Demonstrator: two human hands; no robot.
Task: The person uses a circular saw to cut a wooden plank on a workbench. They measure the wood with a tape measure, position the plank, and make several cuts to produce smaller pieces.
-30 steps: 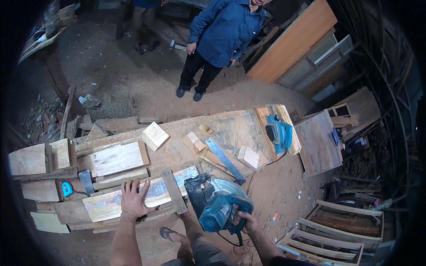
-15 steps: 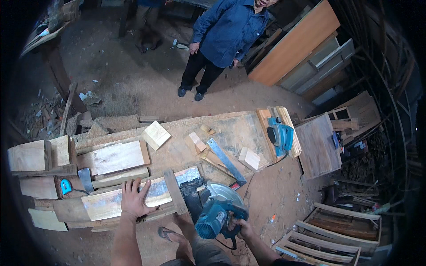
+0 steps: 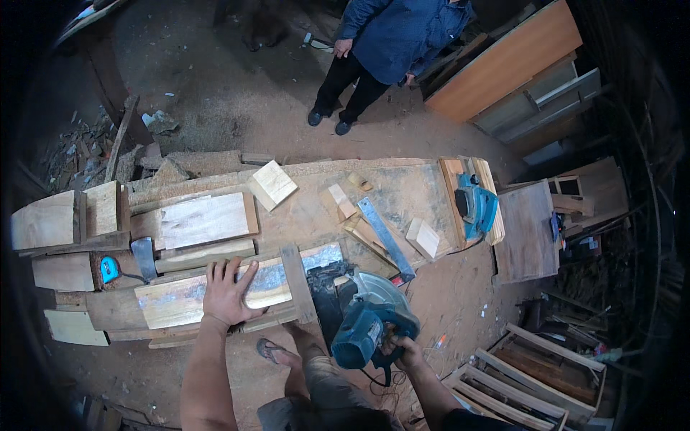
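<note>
My left hand (image 3: 228, 292) lies flat with fingers spread on a long pale plank (image 3: 237, 285) at the near edge of the workbench. A narrow wooden strip (image 3: 297, 282) crosses that plank just right of my hand. My right hand (image 3: 404, 352) grips the handle of a teal circular saw (image 3: 370, 320), which sits at the plank's right end with its round guard toward the bench. My leg and sandalled foot (image 3: 273, 351) show below the plank.
The sawdust-covered workbench (image 3: 402, 188) carries a metal ruler (image 3: 386, 238), small wood blocks (image 3: 272, 184), a wide board (image 3: 205, 219), a hatchet (image 3: 144, 257), a blue tape measure (image 3: 109, 269) and a teal planer (image 3: 476, 205). A person in a blue shirt (image 3: 399, 36) stands beyond. Wooden frames (image 3: 532, 377) lie at the lower right.
The circular saw has shifted slightly down and toward me at the plank's right end. My left hand stays pressed on the plank.
</note>
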